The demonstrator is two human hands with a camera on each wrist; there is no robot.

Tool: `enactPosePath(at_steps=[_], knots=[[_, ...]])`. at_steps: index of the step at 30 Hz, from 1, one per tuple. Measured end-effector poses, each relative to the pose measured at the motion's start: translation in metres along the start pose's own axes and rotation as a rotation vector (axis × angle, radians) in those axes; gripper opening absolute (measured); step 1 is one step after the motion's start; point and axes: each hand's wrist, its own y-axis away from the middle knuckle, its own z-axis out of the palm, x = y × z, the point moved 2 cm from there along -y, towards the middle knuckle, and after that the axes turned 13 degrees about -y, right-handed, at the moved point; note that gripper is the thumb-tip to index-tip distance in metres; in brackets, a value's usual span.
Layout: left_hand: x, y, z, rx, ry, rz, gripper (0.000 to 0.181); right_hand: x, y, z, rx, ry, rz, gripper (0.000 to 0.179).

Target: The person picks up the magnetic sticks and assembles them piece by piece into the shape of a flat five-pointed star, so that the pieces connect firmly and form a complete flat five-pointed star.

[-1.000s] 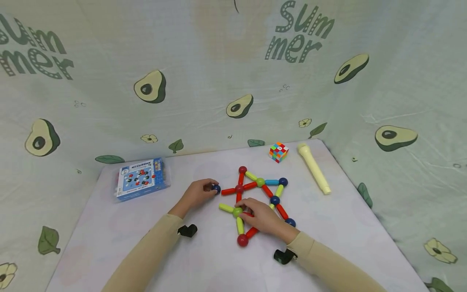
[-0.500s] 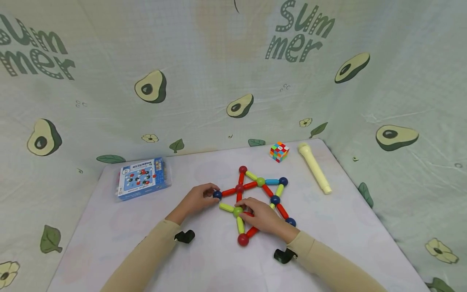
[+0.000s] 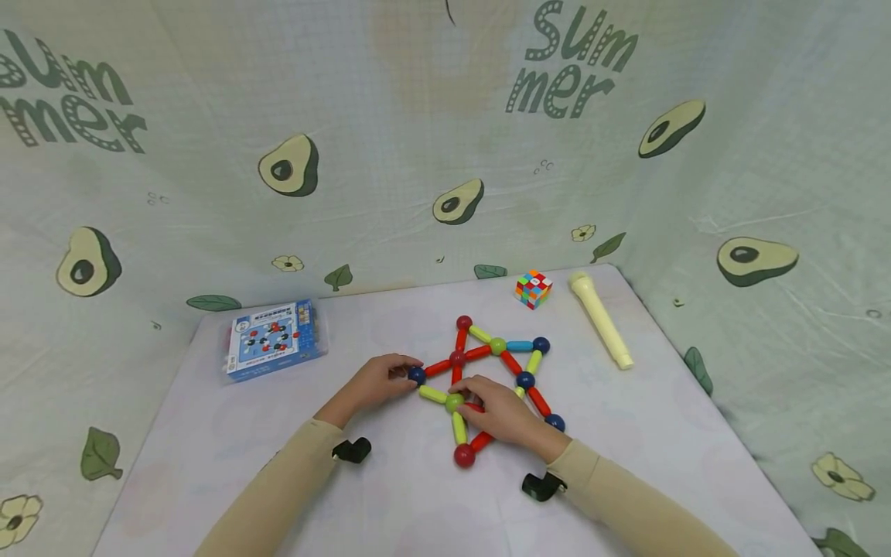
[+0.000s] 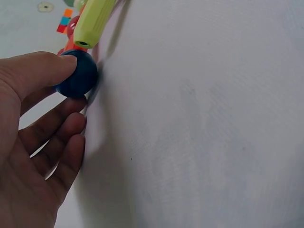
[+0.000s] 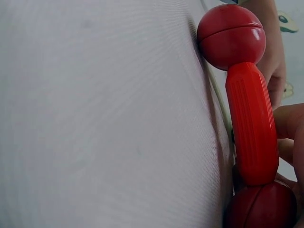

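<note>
Between thumb and fingers, my left hand (image 3: 372, 384) pinches a dark blue ball (image 3: 416, 375) of a rod-and-ball building set. A red rod (image 3: 438, 368) meets this ball. Just below it lies the end of a yellow-green rod (image 3: 433, 394); in the left wrist view that rod (image 4: 94, 23) appears close above the blue ball (image 4: 80, 76). My right hand (image 3: 503, 410) holds a green ball (image 3: 454, 402) with its fingertips, covering part of the structure. In the right wrist view, a red rod (image 5: 251, 123) joins a red ball (image 5: 232, 35) to another, partly cut off.
The joined structure stretches right to a blue ball (image 3: 554, 422) and back to a red ball (image 3: 464, 322). Behind it sits a puzzle cube (image 3: 534, 289). A pale yellow stick (image 3: 601, 319) lies at right. At back left is a blue box (image 3: 274, 340).
My left hand has brought the blue ball slightly nearer to me and onto the red rod's end. That rod now slants toward the yellow-green rod's tip. My right hand stays put.
</note>
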Motion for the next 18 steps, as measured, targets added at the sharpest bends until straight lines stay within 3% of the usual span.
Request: enactPosePath(at_steps=[9, 13, 18], knots=[[-0.0021, 0.0038, 0.0016, -0.019, 0.042, 0.076, 0.049, -0.0023, 0.0008, -0.0006, 0.004, 0.029, -0.003, 0.033], [-0.0006, 0.0018, 0.0049, 0.027, 0.007, 0.103, 0.045, -0.0025, 0.001, -0.001, 0.01, 0.039, -0.007, 0.033], [0.0023, 0.0019, 0.0068, 0.076, -0.023, 0.083, 0.041, -0.0041, 0.0002, 0.0002, 0.009, 0.05, -0.017, 0.032]])
